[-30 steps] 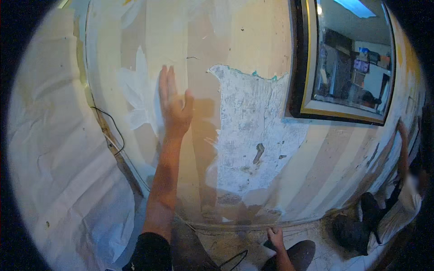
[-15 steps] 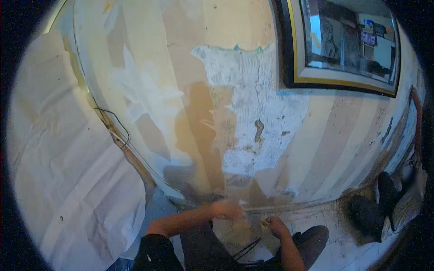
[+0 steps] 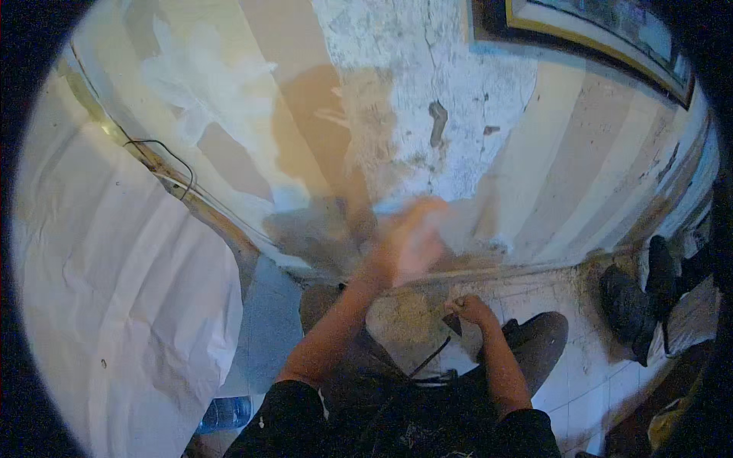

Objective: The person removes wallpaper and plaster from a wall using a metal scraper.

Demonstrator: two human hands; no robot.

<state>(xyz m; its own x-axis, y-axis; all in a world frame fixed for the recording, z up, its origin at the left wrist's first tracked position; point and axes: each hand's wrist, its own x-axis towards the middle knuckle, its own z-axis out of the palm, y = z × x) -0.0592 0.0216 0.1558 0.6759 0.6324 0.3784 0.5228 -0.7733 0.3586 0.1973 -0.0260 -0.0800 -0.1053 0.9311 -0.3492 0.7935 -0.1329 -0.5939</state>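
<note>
My left hand point(image 3: 412, 240) is raised in front of the low part of the wall, smeared by motion, so I cannot tell how its fingers lie. Behind it is a patchy wall point(image 3: 305, 34) with beige and brown stripes and a bare whitish patch point(image 3: 473, 84). Lower down, between my knees, my right hand point(image 3: 472, 308) is closed on a small scraper point(image 3: 453, 326), whose dark, roughly triangular blade points downward. The fingers cover its handle.
To the left hangs a large creased white sheet point(image 3: 153, 282), with a thin cable point(image 3: 179, 159) along the wall beside it. A framed picture point(image 3: 580, 42) hangs upper right. Dark bags or cloths point(image 3: 630, 305) lie at right on the tiled floor point(image 3: 584, 382). A clear bottle point(image 3: 225, 414) is at lower left.
My view has tilted downward. The left hand has moved up and to the right, away from the right hand. The scraper's blade now shows below the right hand.
</note>
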